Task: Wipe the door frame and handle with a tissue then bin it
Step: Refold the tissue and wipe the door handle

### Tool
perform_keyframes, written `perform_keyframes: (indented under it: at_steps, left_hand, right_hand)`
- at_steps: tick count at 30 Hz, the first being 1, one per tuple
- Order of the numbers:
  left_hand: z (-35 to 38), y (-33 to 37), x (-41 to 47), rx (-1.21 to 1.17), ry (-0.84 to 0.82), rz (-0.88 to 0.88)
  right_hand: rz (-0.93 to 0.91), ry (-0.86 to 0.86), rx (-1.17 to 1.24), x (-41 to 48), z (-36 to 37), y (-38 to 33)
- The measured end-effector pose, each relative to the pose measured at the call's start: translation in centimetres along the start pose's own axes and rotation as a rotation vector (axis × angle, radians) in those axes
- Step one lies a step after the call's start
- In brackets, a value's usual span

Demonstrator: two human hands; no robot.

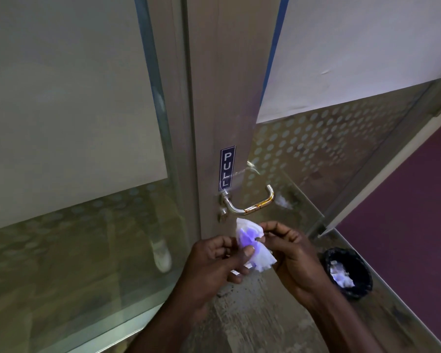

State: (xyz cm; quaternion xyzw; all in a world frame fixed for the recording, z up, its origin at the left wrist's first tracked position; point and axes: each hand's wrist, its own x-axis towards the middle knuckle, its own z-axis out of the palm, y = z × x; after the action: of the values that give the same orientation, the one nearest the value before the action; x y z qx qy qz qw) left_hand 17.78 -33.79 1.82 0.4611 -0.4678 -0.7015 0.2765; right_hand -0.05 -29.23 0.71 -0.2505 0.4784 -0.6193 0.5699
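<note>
A crumpled white tissue (pixel 251 244) is pinched between both hands just below the door handle. My left hand (pixel 214 263) grips its lower left side with thumb and fingers. My right hand (pixel 290 253) pinches its upper right edge. The metal lever handle (pixel 250 203) juts from the grey door frame (pixel 219 98), under a blue PULL sticker (pixel 226 168). Neither hand touches the handle or the frame. A black-lined bin (pixel 348 272) stands on the floor at the right, with white tissues inside.
Frosted glass panels with a dot pattern flank the frame, left (pixel 74 123) and right (pixel 329 138). A purple wall (pixel 418 212) runs along the right, behind the bin. The floor below is wood-patterned (pixel 252 314).
</note>
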Motion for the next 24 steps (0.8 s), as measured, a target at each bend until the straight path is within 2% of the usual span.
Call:
perform_keyframes:
  at_steps: [3,9,14,18,24]
  left_hand:
    - [-0.5,-0.6,-0.3,-0.017,0.040,-0.013]
    - [-1.2,-0.3,-1.3,-0.032,0.004,-0.059]
    - [-1.1,-0.4,-1.1,-0.105,-0.070,-0.099]
    - [-0.3,-0.7,-1.1,-0.116,-0.066,-0.079]
    - [1.1,-1.7,-1.0,-0.105,-0.030,-0.061]
  right_hand:
    - [0.007,0.012,-0.035,-1.0,0.0,0.4]
    - [-0.038,0.055,-0.188,-3.8,0.1,1.6]
    - [-0.017,0.117,-0.164,-5.0,-0.3,2.0]
    - [-0.009,0.124,-0.137,-5.2,-1.3,1.9]
    - [-0.192,0.152,-0.271,-5.1,-2.7,1.2]
